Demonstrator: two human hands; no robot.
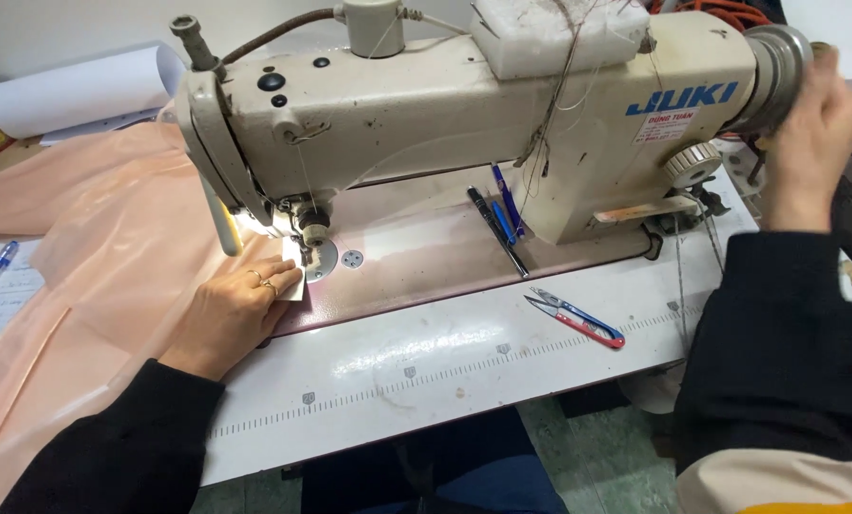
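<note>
Fabric (112, 238) lies flat under left hand (231, 309) (grip open, fingers spread); right hand (816, 124) grips handwheel (776, 59)

Handwheel (776, 65) partly behind right hand (819, 133)

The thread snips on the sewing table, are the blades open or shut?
Open. The thread snips lie flat on the white table, and their two pointed blades spread apart at the tip; neither hand touches them.

Blue lettered logo (680, 97) on the cream sewing machine body, right end, beside the handwheel. Just below it: small rectangular white sticker with red print (662, 127), slightly tilted. No packages, signs or screens seen.
</note>
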